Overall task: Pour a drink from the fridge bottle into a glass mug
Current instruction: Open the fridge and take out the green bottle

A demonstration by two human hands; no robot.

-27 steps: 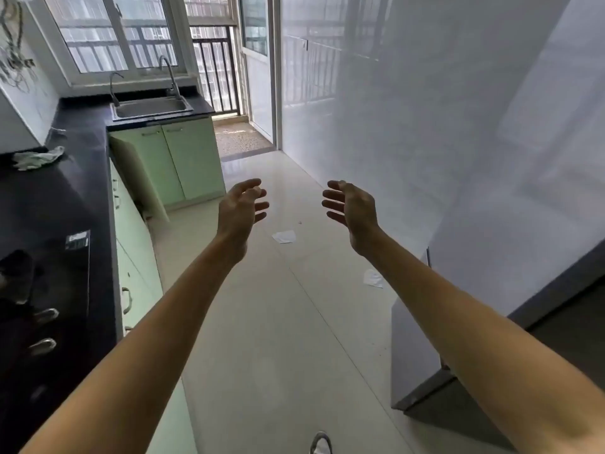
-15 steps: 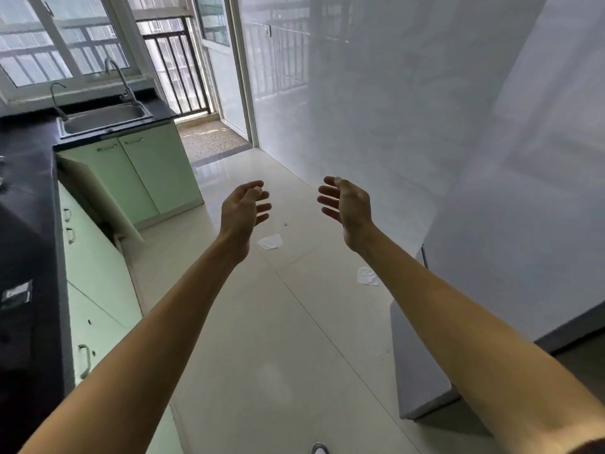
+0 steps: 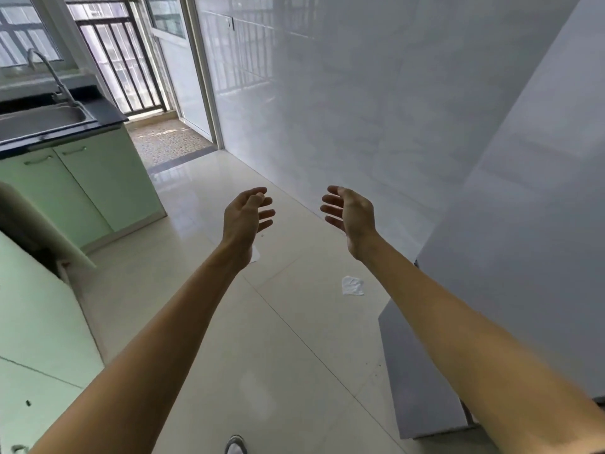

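- A white tiled wall [image 3: 360, 109] fills the far right side and reflects the balcony railing [image 3: 121, 67].
- The glossy cream floor [image 3: 262, 339] runs down the middle towards the balcony doorway.
- A tall pale unit [image 3: 523, 224] stands at the right edge with its front shut; it is probably the fridge, though the angle leaves that unsure. Where the bottle and the glass mug are cannot be told from this view.
- Green cabinets [image 3: 98, 185] line the left, and one cabinet door [image 3: 39, 224] hangs ajar.
- A steel sink [image 3: 42, 117] with a curved tap [image 3: 49, 73] sits in the black counter [image 3: 108, 113].
- Both bare forearms reach forward over the floor.
- The left hand [image 3: 245, 214] is loosely spread, its palm facing inward, and holds nothing.
- The right hand [image 3: 350, 214] mirrors it, fingers relaxed and apart, also empty; the two hands are well apart.
- A crumpled paper scrap [image 3: 352, 286] lies on the floor near the unit.
- A shoe tip [image 3: 235, 445] shows at the bottom edge.
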